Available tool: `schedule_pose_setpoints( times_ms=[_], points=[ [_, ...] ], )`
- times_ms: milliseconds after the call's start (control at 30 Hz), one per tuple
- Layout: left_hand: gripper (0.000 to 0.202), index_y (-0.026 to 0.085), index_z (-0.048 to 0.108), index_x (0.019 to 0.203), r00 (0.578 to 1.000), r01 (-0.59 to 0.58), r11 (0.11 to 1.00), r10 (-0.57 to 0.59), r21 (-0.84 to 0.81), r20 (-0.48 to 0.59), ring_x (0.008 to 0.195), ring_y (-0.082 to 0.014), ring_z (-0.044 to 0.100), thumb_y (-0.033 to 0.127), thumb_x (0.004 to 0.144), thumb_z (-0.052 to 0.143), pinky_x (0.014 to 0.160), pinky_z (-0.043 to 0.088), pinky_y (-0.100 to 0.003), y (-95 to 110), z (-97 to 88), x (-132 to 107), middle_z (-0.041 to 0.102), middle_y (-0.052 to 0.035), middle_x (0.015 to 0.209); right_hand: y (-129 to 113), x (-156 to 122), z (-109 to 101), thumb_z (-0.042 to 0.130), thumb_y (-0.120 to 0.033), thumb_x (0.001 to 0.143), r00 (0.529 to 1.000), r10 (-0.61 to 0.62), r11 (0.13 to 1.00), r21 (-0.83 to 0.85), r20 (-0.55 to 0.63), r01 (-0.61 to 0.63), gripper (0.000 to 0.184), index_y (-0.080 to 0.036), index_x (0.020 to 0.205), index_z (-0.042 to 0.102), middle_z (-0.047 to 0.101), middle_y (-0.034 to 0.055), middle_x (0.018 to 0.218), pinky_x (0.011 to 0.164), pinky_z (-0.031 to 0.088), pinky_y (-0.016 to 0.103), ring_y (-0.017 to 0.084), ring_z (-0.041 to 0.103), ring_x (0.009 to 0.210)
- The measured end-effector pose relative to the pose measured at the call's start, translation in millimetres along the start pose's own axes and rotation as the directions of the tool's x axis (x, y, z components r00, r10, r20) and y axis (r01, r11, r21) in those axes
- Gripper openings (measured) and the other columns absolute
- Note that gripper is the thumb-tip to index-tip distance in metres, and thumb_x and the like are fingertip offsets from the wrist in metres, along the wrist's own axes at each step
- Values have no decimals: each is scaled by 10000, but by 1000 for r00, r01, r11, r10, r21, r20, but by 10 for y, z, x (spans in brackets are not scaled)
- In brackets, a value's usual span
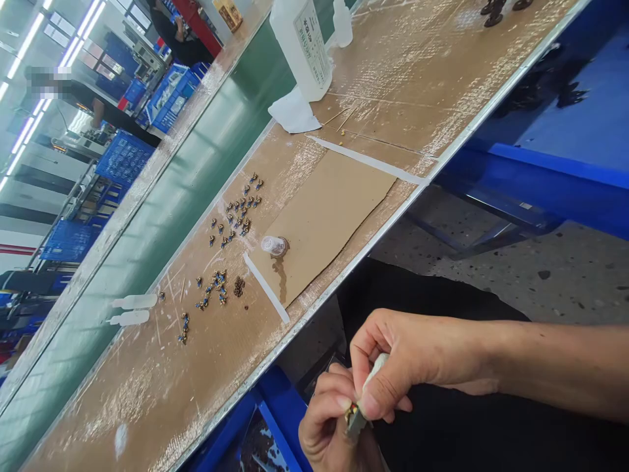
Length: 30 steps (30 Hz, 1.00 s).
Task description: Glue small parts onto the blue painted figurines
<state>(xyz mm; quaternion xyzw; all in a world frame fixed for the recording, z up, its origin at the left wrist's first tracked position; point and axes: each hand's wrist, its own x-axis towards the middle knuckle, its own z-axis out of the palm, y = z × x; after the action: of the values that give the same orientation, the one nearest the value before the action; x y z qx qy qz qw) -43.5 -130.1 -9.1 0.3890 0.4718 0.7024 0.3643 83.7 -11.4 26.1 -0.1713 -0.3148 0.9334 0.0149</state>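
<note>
Over the dark cloth of my lap, my two hands meet at the lower right. My left hand (327, 419) pinches a small yellow and red piece (352, 410) between thumb and fingers; its kind is too small to tell. My right hand (407, 367) is closed on a whitish, soft-looking object (377, 368) that sticks out between thumb and forefinger. Right at the fingertips, touching the small piece, is a grey flat part (356, 423); whether it belongs to the white object is hidden.
Several small blue and gold figures (240, 213) stand on the brown-covered bench (162, 387), near a small clear cup (274, 246) on cardboard (324, 216). A large white bottle (307, 52) stands farther along. Blue bins (555, 183) sit beside the bench. A person (108, 111) is across the conveyor belt (196, 157).
</note>
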Motion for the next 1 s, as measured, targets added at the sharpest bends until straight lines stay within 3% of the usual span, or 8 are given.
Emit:
schedule_pose_setpoints(
  times_ms=[300,533,1000],
  points=[
    [80,260,674,834,999,30,999,-29,-32,15,582,-102,531,262,754,683,578,483,-279,5,-20,-4,566,27,658,-22,28,17,767,-227,609,1000,-1,1000,-19,-8,0,207,-97,638,609,570,-8,578,497,357,139,56,519,574],
    [68,268,680,827,999,-18,1000,18,5,42,552,-91,506,290,763,675,538,448,-248,27,3,38,572,29,640,-28,12,17,728,-153,612,1000,6,1000,15,2,-7,114,-99,637,630,588,-9,590,484,349,131,45,519,557],
    [67,272,685,819,997,-42,997,37,70,67,547,-108,524,272,751,684,526,452,-267,46,-27,39,582,27,626,-37,-1,-9,745,-170,606,998,32,999,-4,45,-32,149,-99,620,615,578,-17,564,488,341,128,32,481,514]
  ],
)
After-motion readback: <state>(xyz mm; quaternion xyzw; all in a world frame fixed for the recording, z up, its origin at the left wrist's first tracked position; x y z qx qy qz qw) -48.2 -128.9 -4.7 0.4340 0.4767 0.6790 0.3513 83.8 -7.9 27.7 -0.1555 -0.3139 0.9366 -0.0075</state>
